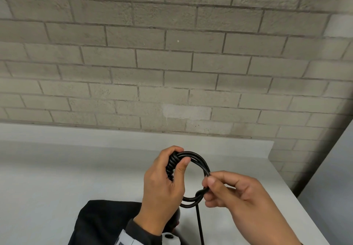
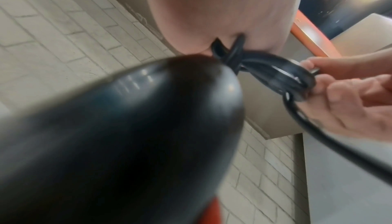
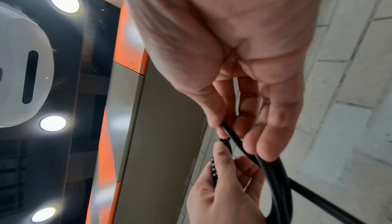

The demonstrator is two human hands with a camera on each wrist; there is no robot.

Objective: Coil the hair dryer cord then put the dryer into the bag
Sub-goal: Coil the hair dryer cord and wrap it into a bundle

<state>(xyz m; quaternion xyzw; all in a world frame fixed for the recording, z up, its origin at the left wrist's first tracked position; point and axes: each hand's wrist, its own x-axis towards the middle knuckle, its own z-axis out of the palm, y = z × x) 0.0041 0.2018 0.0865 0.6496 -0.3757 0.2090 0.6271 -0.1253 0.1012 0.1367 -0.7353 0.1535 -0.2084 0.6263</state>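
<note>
Dryer [image 2: 118,143] blurred; bag [image 1: 99,223] edge-cropped

The thin black rubber hair dryer cord [image 1: 198,160] is wound into a round multi-strand loop held upright above the pale grey worktop [image 1: 57,168], one loose strand hanging straight down. The glossy black plastic hair dryer body [image 2: 127,135] sits below. A black fabric bag [image 1: 99,223] lies crumpled on the worktop's near edge.
</note>
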